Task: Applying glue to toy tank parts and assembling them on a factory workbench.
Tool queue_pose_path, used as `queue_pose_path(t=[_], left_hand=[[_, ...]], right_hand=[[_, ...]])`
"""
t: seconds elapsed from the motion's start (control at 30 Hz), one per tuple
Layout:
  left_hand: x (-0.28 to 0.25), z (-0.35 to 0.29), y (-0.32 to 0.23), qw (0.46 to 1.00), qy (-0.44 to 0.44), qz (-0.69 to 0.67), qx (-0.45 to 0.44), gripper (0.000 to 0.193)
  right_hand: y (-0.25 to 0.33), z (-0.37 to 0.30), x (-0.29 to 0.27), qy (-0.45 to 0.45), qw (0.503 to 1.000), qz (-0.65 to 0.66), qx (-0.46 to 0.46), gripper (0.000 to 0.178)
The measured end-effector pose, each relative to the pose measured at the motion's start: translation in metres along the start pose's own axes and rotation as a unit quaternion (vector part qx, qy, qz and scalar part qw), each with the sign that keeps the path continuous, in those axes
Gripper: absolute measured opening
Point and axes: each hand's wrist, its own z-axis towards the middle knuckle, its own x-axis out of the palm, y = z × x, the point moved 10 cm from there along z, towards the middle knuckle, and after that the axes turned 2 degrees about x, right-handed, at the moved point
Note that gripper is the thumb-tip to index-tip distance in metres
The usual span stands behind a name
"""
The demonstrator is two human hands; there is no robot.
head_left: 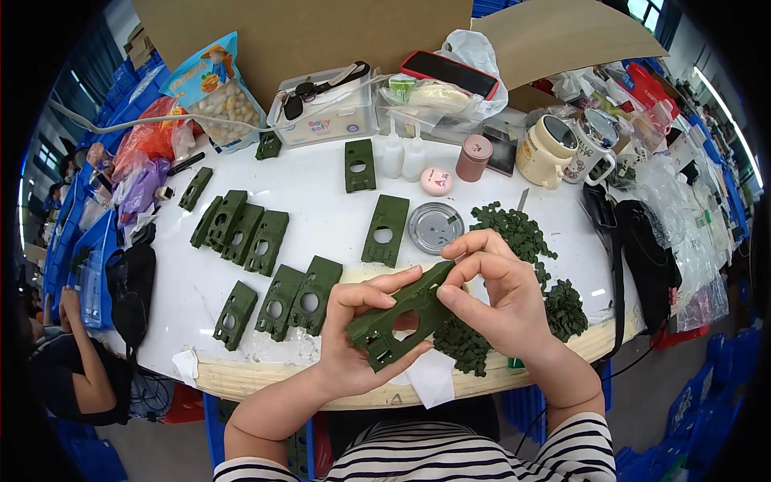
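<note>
The green plastic shell [419, 291] is best kept steady, it seems, with the left hand [336, 341] bracing its sides while the right fingertips work gently at its upper end; light, square pressure should spare the thin edges. The shell sits tilted at the lower centre of the frame, gripped by the left hand, fingers curled around it. The right hand [504, 293] is bent inward, thumb and forefinger nearly together at the shell; whether they pinch a small piece cannot be told.
</note>
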Motion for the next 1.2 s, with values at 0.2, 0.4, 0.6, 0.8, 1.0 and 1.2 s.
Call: queue_pose_path(t=[0.2, 0.4, 0.6, 0.8, 1.0, 1.2], left_hand=[[0.001, 0.001, -0.004, 1.000, 0.000, 0.022, 0.018, 0.062], [0.002, 0.000, -0.007, 0.998, -0.004, 0.051, 0.035, 0.063], [0.002, -0.001, -0.007, 0.997, -0.009, 0.064, 0.036, 0.063], [0.002, -0.001, -0.008, 0.998, -0.006, 0.054, 0.036, 0.063], [0.000, -0.001, 0.001, 0.998, -0.018, -0.053, -0.003, 0.057], [-0.027, 0.002, 0.019, 0.985, -0.088, -0.129, -0.075, 0.060]], right_hand=[[0.007, -0.001, -0.002, -0.025, 0.998, -0.039, -0.033, 0.009], [0.018, -0.001, -0.002, -0.031, 0.992, -0.106, -0.065, 0.010], [0.020, -0.001, -0.002, -0.036, 0.991, -0.107, -0.070, 0.010], [0.019, -0.001, -0.001, -0.029, 0.992, -0.104, -0.070, 0.011], [0.022, -0.001, -0.002, -0.026, 0.992, -0.105, -0.072, 0.014], [0.020, 0.008, -0.015, -0.003, 0.995, -0.099, -0.007, 0.017]])
